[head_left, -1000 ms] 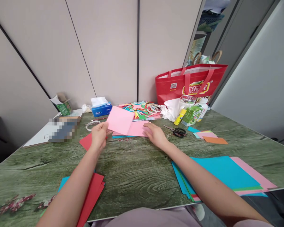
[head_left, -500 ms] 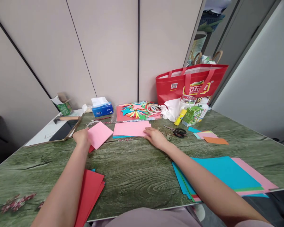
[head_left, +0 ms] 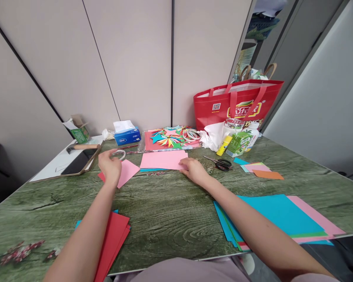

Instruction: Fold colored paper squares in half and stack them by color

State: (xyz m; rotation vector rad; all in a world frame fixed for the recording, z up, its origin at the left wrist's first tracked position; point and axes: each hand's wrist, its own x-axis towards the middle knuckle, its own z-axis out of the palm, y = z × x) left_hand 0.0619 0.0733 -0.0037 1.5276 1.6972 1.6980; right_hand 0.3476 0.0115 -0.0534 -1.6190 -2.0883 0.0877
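Grips hard to tell, the left hand [head_left: 110,167] needed the pink square [head_left: 127,172] flat, left of the pink-topped stack [head_left: 163,159] whose right end the right hand [head_left: 194,171] touched.

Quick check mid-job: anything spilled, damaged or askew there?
No spill or damage shows. The pink paper sheet by the left hand lies turned cornerwise, unlike the straighter stack of pink and blue paper at the right hand. The red paper sheets at front left are fanned unevenly.
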